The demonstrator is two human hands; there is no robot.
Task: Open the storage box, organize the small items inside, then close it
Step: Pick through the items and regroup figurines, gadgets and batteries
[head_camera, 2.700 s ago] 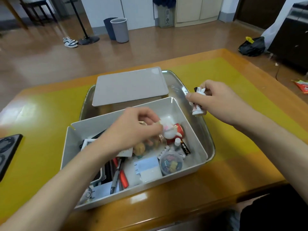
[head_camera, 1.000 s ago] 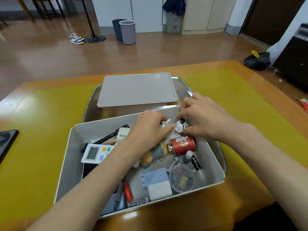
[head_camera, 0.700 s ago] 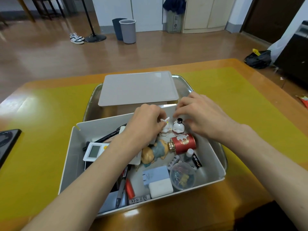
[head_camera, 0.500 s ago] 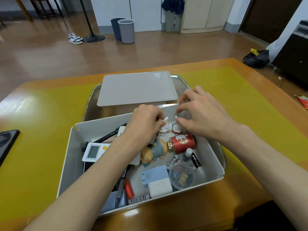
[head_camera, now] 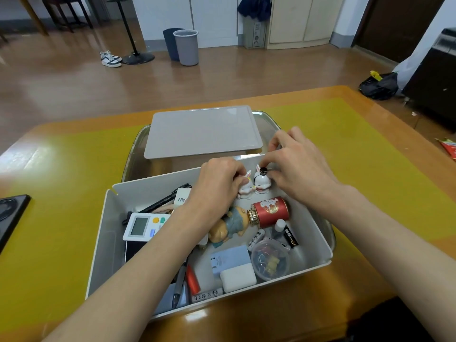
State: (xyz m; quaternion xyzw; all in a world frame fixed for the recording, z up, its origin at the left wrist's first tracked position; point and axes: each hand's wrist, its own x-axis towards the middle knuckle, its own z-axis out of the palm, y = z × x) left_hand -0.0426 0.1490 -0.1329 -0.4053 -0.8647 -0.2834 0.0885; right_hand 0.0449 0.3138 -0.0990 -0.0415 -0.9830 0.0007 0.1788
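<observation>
Standing side by side at the far right corner of the open grey plastic storage box [head_camera: 106,230], two small white rabbit figurines [head_camera: 254,185] sit between the hands — left hand [head_camera: 217,186] gripping one, right hand [head_camera: 296,169] pinching the other's dark top, both wrists arched.

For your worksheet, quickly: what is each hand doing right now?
Left hand: fingers curled round the left rabbit figurine.
Right hand: fingertips pinching the right rabbit figurine near its top.
</observation>
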